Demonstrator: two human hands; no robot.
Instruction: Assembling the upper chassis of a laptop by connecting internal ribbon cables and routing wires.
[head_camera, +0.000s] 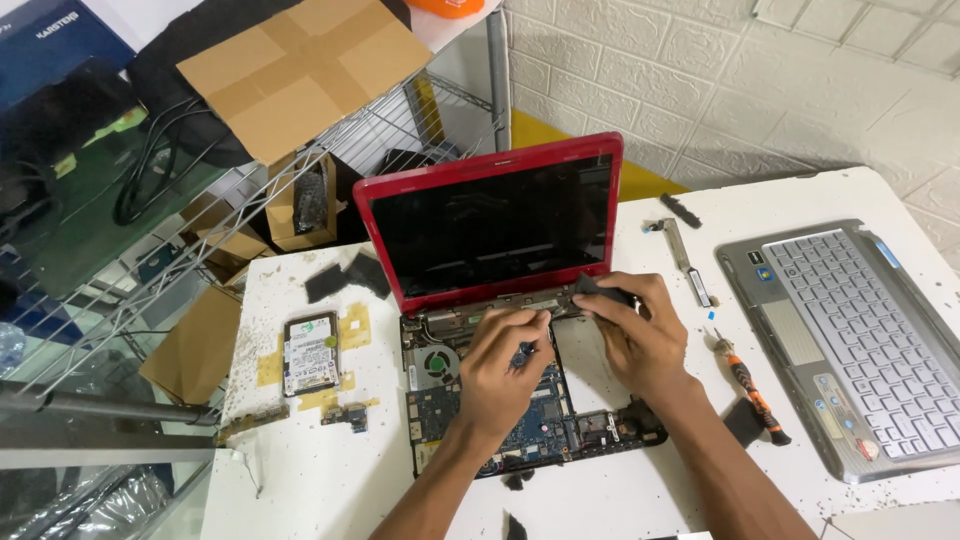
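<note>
White, speckled surface (300, 480) set against a white block wall (700, 70); wire shelving (150, 270) at frame left. Red laptop (500, 230) at centre, base opened, screen upright facing the camera, long axis left to right. Left hand (500, 365) presses fingertips at the hinge; right hand (630, 325) pinches a dark part (600, 290) there. Screwdriver (750, 385) and detached keyboard (860, 330) lie right.

We note the red-framed laptop screen (490, 228), dark and upright at table centre, and a white rectangular label on the hard drive (311, 353) left of it. A flat brown taped cardboard box (300, 70) lies on the wire shelf, upper left; a smaller open carton (305, 205) sits below it.
</note>
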